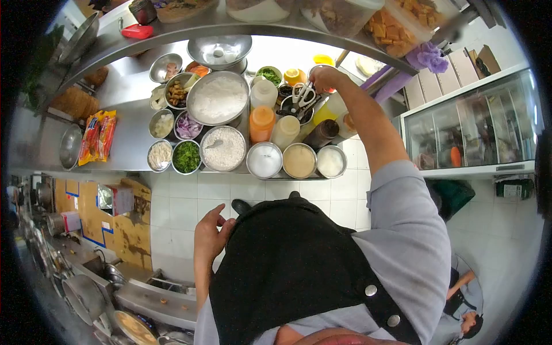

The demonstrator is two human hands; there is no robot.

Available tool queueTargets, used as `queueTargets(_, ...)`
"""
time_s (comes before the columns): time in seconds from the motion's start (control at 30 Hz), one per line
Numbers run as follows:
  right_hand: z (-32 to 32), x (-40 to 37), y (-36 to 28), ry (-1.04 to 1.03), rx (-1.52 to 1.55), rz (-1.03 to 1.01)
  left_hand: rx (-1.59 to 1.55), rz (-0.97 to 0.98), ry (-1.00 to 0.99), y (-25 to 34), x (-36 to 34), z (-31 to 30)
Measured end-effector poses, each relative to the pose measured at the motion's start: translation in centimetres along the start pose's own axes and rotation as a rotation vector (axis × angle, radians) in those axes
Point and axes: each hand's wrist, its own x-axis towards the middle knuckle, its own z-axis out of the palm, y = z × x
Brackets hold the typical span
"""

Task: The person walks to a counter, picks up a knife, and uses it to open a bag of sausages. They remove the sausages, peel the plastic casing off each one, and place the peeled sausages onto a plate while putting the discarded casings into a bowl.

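My right hand (pixel 326 79) reaches across the steel counter to a small metal container (pixel 314 69) at the back. Its fingers are curled at the container's rim, and what they hold, if anything, is hidden. Just left of it, scissors with white handles (pixel 301 95) stand in a dark-filled metal pot. My left hand (pixel 211 231) hangs beside my black apron (pixel 276 264), holding nothing, fingers apart. Near the right forearm are a dark sauce bottle (pixel 322 134), an orange squeeze bottle (pixel 262 123) and a pale squeeze bottle (pixel 286 131).
Bowls hold white powder (pixel 218 98), chopped greens (pixel 186 157) and chopped red onion (pixel 188 125). Overhead runs a shelf (pixel 190 31) with food tubs. A glass-topped fridge (pixel 468 123) stands right. Pans (pixel 86 299) are at lower left. Another person (pixel 464 299) is at lower right.
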Motion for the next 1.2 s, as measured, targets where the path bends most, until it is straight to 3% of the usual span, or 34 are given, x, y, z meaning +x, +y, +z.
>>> queueTargets(0.2, 0.9, 2.0, 1.1, 0.047, -0.105, -0.140, -0.122, -0.154, 0.094, 1.9, -3.4, 4.3)
queueTargets(0.3, 1.0, 3.2, 2.0, -0.031, -0.111, -0.242, -0.169, -0.175, 0.100, 3.4, -4.5, 7.5)
queueTargets(0.43, 0.3, 3.5, 2.5, -0.078, -0.030, -0.223, -0.158, -0.209, 0.149, 7.3, -5.8, 9.9)
queueTargets(0.53, -1.5, 1.9, 2.9, 0.027, -0.012, -0.230, -0.167, -0.214, 0.199, 8.5, -6.8, 12.3)
queueTargets(0.6, -2.4, -1.1, 3.5, 0.312, -0.047, -0.379, -0.164, -0.198, 0.226, 9.3, -7.5, 13.6)
queueTargets(0.77, -5.2, -8.7, 1.3, 0.456, 0.003, -0.174, -0.147, -0.191, 0.265, 11.9, -8.1, 14.5)
queueTargets(0.83, -4.5, -12.0, 1.2, 0.585, 0.013, -0.215, -0.126, -0.090, 0.306, 12.4, -7.7, 14.5)
queueTargets(0.97, -3.4, -19.5, 0.7, 0.810, 0.277, -0.196, -0.274, -0.015, 0.314, 14.4, -6.3, 13.3)
queueTargets(1.03, -2.4, -22.7, 0.4, 0.878, 0.598, -0.254, -0.528, -0.019, 0.248, 13.7, -4.9, 13.1)
queueTargets(1.1, 0.0, -22.8, 0.9, 0.816, 0.990, -0.424, -0.777, -0.025, 0.226, 13.4, -3.8, 12.4)
queueTargets(1.2, 2.2, -25.2, -3.6, 0.559, 1.542, -0.598, -1.094, 0.037, 0.283, 14.2, -2.3, 11.1)
